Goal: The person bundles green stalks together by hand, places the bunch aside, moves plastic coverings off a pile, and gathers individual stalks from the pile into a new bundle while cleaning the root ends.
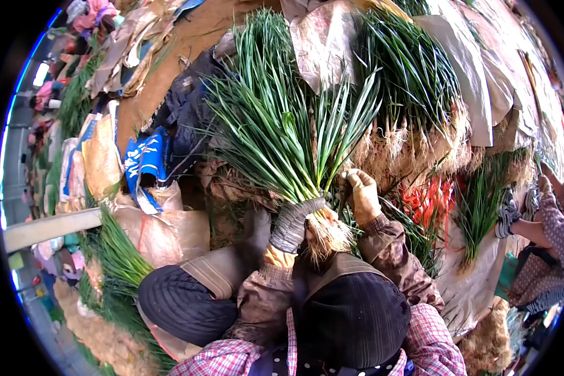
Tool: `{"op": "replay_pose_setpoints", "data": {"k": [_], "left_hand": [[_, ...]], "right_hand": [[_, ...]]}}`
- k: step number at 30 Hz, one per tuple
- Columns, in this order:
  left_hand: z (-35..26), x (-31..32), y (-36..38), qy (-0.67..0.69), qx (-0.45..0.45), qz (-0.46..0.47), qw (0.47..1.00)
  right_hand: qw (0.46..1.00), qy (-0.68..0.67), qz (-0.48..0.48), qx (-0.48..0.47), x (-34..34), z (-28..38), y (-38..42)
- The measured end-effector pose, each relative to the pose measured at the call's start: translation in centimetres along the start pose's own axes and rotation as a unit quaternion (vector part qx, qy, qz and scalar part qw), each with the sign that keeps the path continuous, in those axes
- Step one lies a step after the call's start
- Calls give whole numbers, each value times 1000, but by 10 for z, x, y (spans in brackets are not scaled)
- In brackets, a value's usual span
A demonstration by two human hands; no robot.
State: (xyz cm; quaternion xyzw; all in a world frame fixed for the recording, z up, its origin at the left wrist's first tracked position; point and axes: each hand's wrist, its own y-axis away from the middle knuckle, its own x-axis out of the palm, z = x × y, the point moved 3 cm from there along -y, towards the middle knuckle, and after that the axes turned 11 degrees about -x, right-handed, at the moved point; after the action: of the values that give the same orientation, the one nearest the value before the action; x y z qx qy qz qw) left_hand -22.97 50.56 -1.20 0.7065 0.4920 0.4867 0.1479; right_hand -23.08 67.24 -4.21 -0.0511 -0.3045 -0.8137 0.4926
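My left hand (289, 227), in a dark glove over a yellowish one, is wrapped round the base of a bundle of long green leafy plants (288, 138). The leaves fan out upward, and the pale stringy roots (327, 235) hang below the fist. Just right of the bundle's base is my right hand (361, 195), in a yellowish glove. Its fingers are bent and pressed together near the stems; whatever they may hold is too small to make out.
More rooted plants (413, 75) lie at the upper right, above red strings (427, 203). A blue printed bag (147, 160) is at the left, near green bundles (128, 250). Another person's sleeve (553, 219) shows at the right edge.
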Motion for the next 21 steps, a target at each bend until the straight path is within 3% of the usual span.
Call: {"op": "replay_pose_setpoints", "data": {"k": [2,3,4,6,8,10,12,13,15,16,18,19,20,21], "left_hand": [[-5,6,8,-8,42,-16,999],[-9,7,16,-16,-7,-56,998],[-9,8,16,-28,17,-57,998],[-5,9,12,-54,65,-56,995],[-8,12,14,-57,57,-7,997],[-18,23,21,-42,73,38,996],[-14,21,14,0,65,62,996],[-2,11,4,23,59,75,995],[3,16,11,117,28,123,985],[3,22,14,173,34,142,974],[-6,27,12,196,48,182,962],[-8,27,18,178,75,148,970],[-9,27,21,183,38,147,971],[-10,26,23,187,2,147,971]], "right_hand": [[999,4,44,6,9,5,4],[998,20,52,-6,11,6,2],[997,36,61,-19,14,9,-1],[994,69,77,-23,14,14,-3],[989,114,80,-57,17,8,-8],[995,2,38,93,19,9,3],[989,-36,92,112,12,-7,1],[988,-21,99,116,7,-16,2],[981,157,84,73,-27,-59,-13],[947,284,149,11,-29,-54,-8],[803,536,218,-138,-31,-43,4],[756,570,299,-116,-31,-46,0],[702,598,376,-92,-37,-48,-8],[696,581,372,-202,-52,-50,-27]]}}
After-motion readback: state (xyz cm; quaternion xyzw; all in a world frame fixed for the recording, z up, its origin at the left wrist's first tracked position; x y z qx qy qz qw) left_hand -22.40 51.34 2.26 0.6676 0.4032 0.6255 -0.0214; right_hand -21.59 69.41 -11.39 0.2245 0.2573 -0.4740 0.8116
